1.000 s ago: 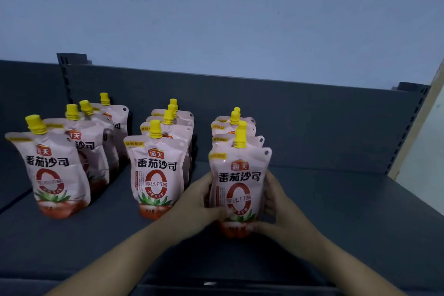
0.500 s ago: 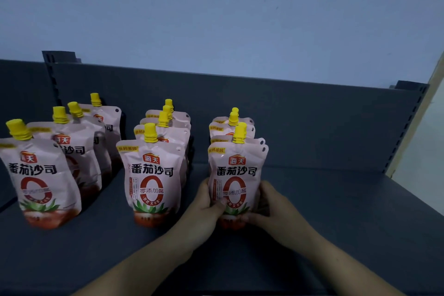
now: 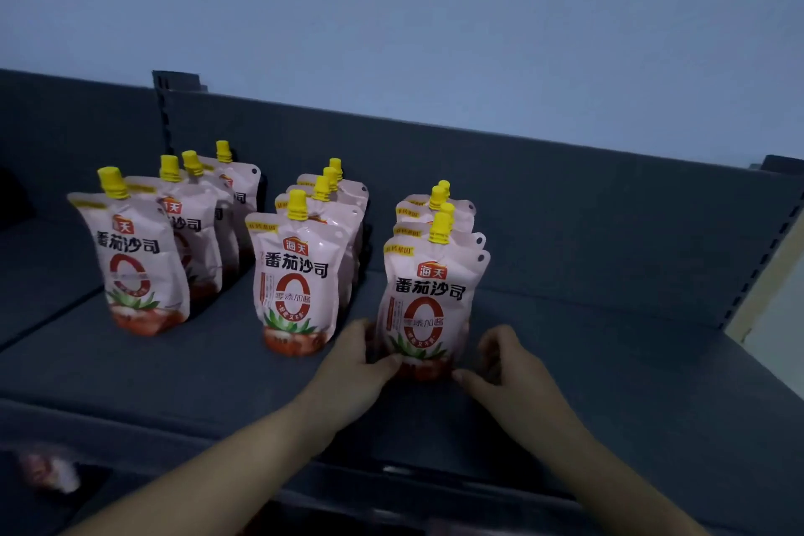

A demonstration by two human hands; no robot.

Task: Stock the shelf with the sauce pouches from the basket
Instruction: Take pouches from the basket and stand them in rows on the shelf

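Matte grey shelf [image 3: 609, 383] runs under my wrists. My left hand [image 3: 361, 366] pinches the front pouch [image 3: 428, 300] low at its 8 o'clock corner, thumb on the face. My right hand [image 3: 509, 366] curls at 4 o'clock, thumb tip by the base, though whether it grips I cannot tell. Upright, heading the right row, the pouch is glossy film: soft, slick and bottom-heavy, I judge, so take it low at the gusset, not by the stiff yellow cap [image 3: 440, 227]. Farther, at 10 o'clock, two more rows [image 3: 296, 283] stand.
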